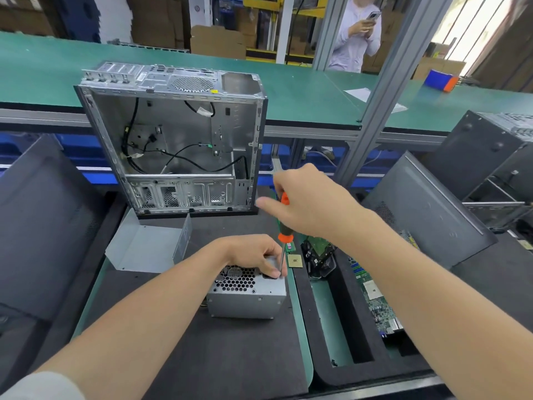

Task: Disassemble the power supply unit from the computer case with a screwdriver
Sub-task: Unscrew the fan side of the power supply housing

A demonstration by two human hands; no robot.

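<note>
"Where is the power supply unit (pixel 248 297) sitting?"

"It is lying out on the dark mat of the table (pixel 219 356), in front of the computer case (pixel 173 134) and apart from it. The case is standing with its open side facing us, and loose black cables (pixel 178 157) are hanging inside."

"And what are the hands doing?"

"The right hand (pixel 313 204) is gripping the orange-and-green handle of the screwdriver (pixel 284 223), holding it nearly upright over the unit's far right corner. The left hand (pixel 253 255) is resting on top of the unit, its fingers (pixel 272 271) curling in and pinching the thin shaft down by the tip."

"Is the tip sitting in a screw?"

"I cannot tell. The fingers are covering that spot."

"What else is lying around?"

"A bent grey metal cover (pixel 144 249) is lying just left of the unit, near the case. To the right, a small square chip (pixel 294 261), a hard drive (pixel 318 255) and a green motherboard (pixel 375 298) are lying in a black foam tray (pixel 343 307). Dark side panels (pixel 43 226) are leaning at both sides. Beyond the farther green table (pixel 288 90), a person (pixel 357 39) is standing and holding a phone (pixel 373 15)."
</note>
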